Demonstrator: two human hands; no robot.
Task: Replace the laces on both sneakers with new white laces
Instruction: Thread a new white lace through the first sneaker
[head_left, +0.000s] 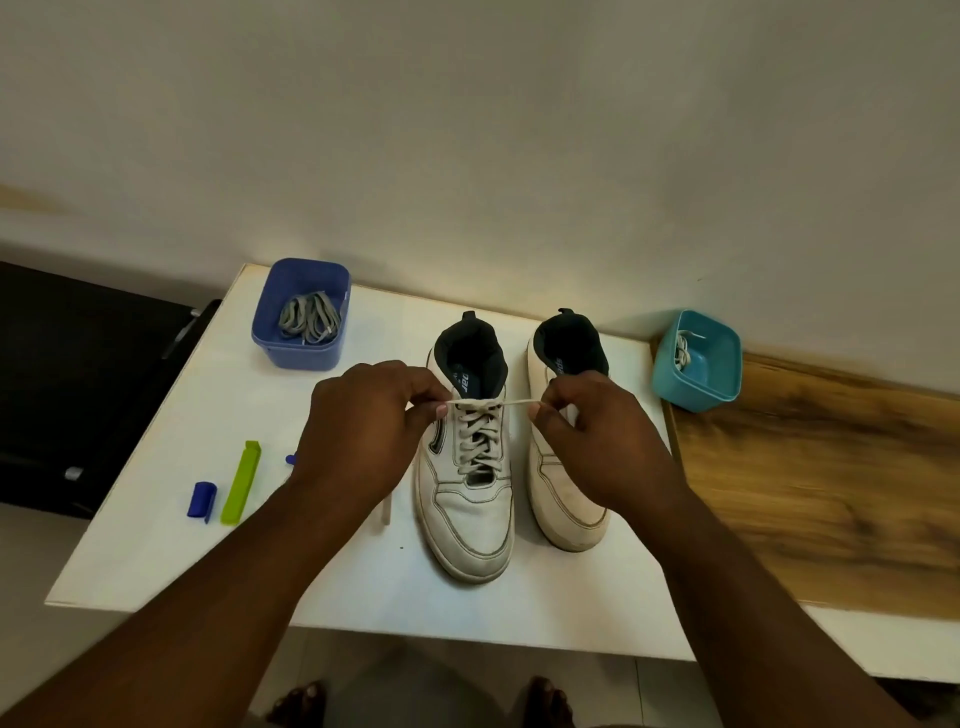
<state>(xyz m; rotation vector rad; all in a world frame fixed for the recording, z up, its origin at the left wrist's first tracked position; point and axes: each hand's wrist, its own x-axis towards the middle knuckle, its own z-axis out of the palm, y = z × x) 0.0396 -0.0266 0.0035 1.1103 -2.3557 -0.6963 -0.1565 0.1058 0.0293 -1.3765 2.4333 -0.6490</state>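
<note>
Two white sneakers stand side by side on the white table (156, 561), toes toward me. The left sneaker (467, 525) is laced with a white lace (480, 431) up to its top eyelets. My left hand (358, 431) pinches the lace's left end. The right end is pinched by my right hand (597, 436), and the lace runs taut and level between them across the top of the tongue. My right hand hides much of the right sneaker (561, 499), so its eyelets are out of sight.
A blue tub (301, 312) at the back left holds grey laces (311, 314). A teal tub (698, 358) at the back right holds a white lace. A green clip (240, 483) and a blue cap (201, 500) lie at the left. A wooden surface (831, 493) adjoins the right.
</note>
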